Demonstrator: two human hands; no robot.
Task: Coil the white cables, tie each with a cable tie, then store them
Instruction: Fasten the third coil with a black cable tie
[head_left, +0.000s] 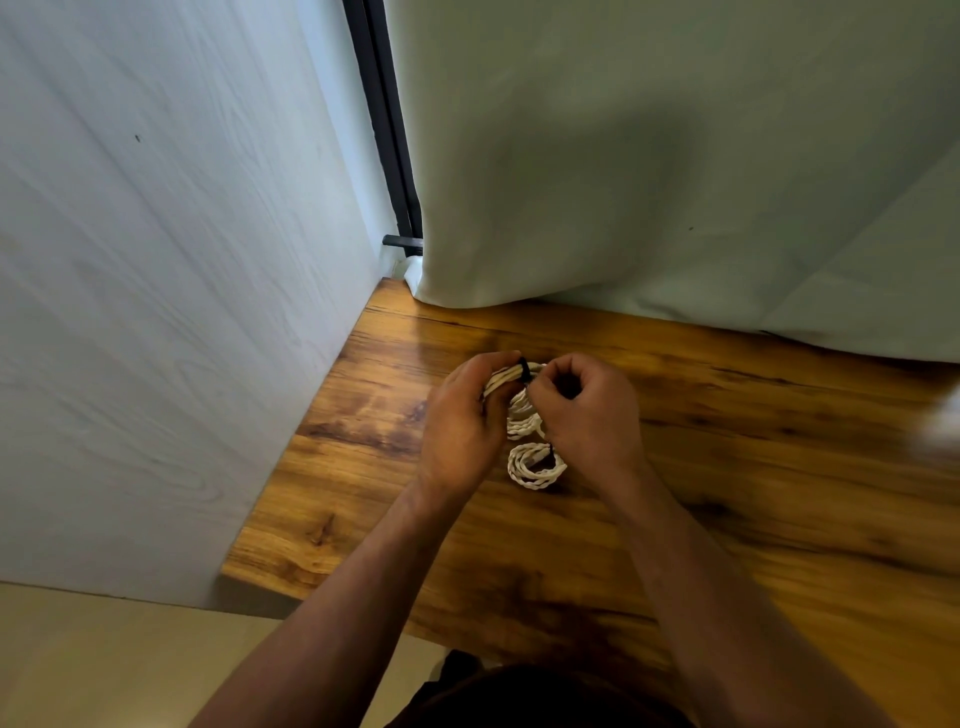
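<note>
A coiled white braided cable (506, 378) is held above the wooden table (727, 467) between both hands. My left hand (460, 421) grips the coil's left side. My right hand (587, 410) pinches a black cable tie (524, 370) wrapped around the top of the coil. Lower loops of this cable (522, 415) show between the hands. A second coiled white cable (535, 465) lies flat on the table just below them, with a dark tie at its top right.
A pale wood-grain panel (182, 286) rises along the table's left edge. A pale curtain (675, 182) hangs over the far edge. A blurred white object (943, 426) sits at the right border. Floor (104, 665) shows at lower left.
</note>
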